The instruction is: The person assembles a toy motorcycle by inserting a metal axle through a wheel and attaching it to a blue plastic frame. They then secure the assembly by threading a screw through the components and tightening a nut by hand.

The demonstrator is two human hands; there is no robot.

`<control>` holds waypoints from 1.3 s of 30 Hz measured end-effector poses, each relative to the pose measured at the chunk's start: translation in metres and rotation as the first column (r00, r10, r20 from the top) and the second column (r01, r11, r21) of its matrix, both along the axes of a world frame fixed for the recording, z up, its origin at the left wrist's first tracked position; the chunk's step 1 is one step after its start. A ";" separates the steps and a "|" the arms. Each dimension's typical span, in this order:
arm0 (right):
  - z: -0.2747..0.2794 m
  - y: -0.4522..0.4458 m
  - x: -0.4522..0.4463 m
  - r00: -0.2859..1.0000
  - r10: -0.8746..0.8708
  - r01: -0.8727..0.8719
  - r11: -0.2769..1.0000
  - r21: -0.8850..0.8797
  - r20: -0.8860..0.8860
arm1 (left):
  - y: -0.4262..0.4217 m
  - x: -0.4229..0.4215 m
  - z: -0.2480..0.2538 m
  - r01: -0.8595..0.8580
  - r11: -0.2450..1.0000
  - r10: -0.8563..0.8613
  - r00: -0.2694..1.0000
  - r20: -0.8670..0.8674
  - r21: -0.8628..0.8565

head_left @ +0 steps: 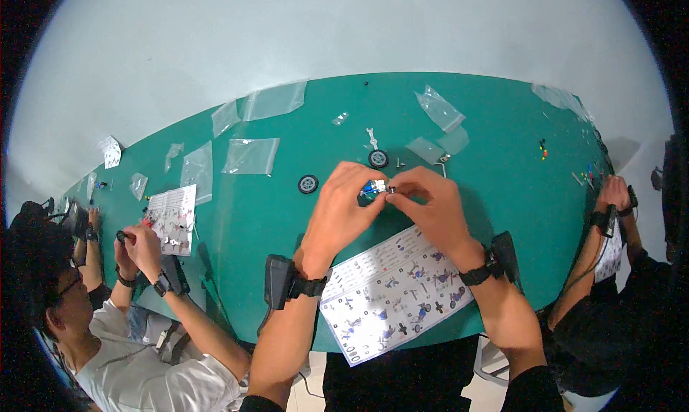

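Observation:
Between my hands, above the green table, is a small blue and white toy model part [374, 187]. My left hand [344, 200] is closed on it, thumb and fingers pinching its left side. The fingertips of my right hand [429, 202] pinch at its right end, on a tiny dark and metallic piece [391, 189]. Just beyond my fingers lies a black toy wheel [378, 158] with a grey hub, touching a small metal wrench [371, 138]. A second toy wheel [308, 184] rests left of my left hand. Under my wrists lies a printed instruction sheet [391, 297].
Clear plastic bags [251, 156] lie at the back left, with another bag [439, 109] at the back right. An L-shaped hex key [443, 166] and small screws [400, 164] are near my right hand. Co-workers sit on both sides, a person's hands [140, 248] at left.

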State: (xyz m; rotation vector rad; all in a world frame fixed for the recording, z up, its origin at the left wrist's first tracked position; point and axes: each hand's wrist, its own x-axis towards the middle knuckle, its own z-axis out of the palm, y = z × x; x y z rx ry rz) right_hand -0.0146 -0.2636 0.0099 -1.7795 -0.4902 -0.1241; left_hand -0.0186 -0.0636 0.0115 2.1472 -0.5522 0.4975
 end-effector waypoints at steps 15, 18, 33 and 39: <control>0.002 -0.002 0.000 1.000 -0.003 0.003 0.998 -0.062 -0.004 | 0.069 0.000 0.011 -0.209 0.975 0.220 0.959 -0.178 0.081; -0.001 -0.003 0.001 0.999 -0.002 0.007 0.995 -0.097 0.052 | 0.093 -0.007 -0.003 -0.281 0.872 0.325 0.945 -0.044 0.402; 0.004 0.000 -0.004 0.993 0.048 -0.033 0.989 -0.142 0.108 | 0.059 0.008 -0.006 -0.358 0.913 0.386 0.913 -0.132 0.196; 0.006 0.001 -0.006 0.991 0.051 -0.036 0.991 -0.128 0.120 | 0.007 0.000 0.016 -0.227 0.825 0.026 0.930 -0.367 -0.517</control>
